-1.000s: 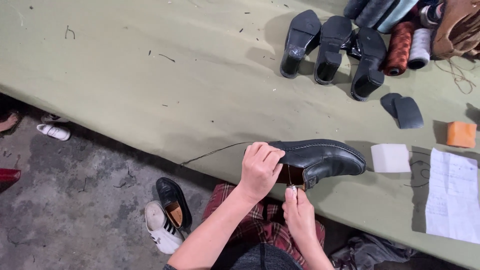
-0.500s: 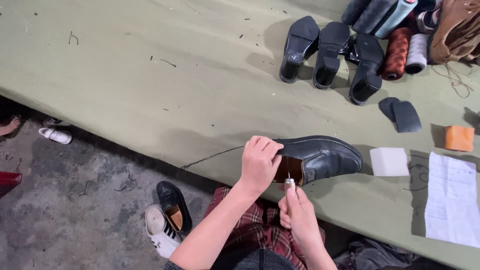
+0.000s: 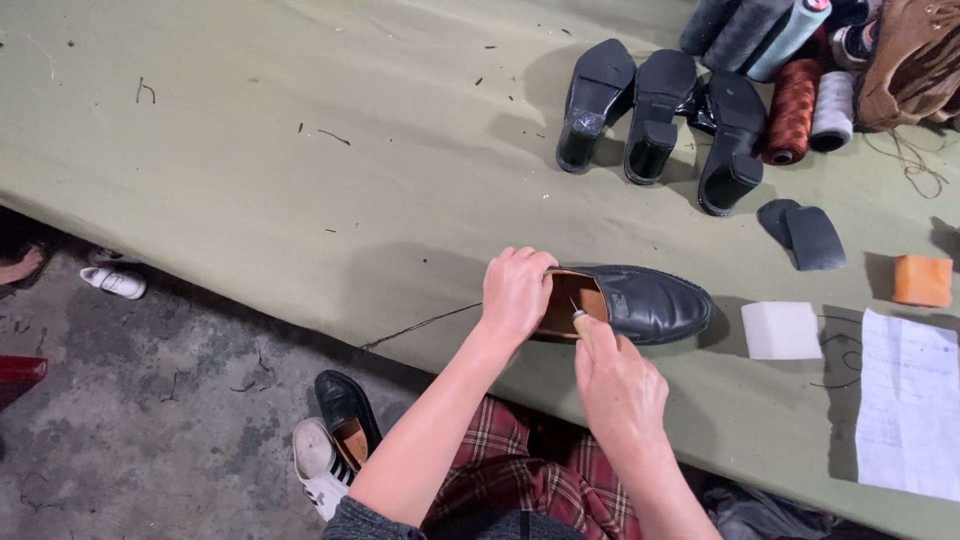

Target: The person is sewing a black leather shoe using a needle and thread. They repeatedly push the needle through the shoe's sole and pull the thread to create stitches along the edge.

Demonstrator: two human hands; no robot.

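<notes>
A black leather shoe (image 3: 650, 300) with a tan lining lies on its side near the front edge of the green-covered table (image 3: 300, 170). My left hand (image 3: 516, 293) grips the shoe's heel end. My right hand (image 3: 618, 378) pinches a thin needle-like tool (image 3: 574, 312) at the shoe's opening. A dark thread (image 3: 420, 326) trails from the shoe leftward over the table edge.
Three black heeled soles (image 3: 655, 115) stand at the back, beside thread spools (image 3: 795, 110) and a brown bag (image 3: 915, 60). Dark insole pieces (image 3: 805, 232), a white block (image 3: 781, 330), an orange block (image 3: 921, 280) and a paper sheet (image 3: 906, 405) lie right. Shoes (image 3: 335, 445) sit on the floor.
My right hand has risen from below the table edge to the shoe's opening with the tool. The left hand stays on the heel; the shoe has tipped so its lining shows.
</notes>
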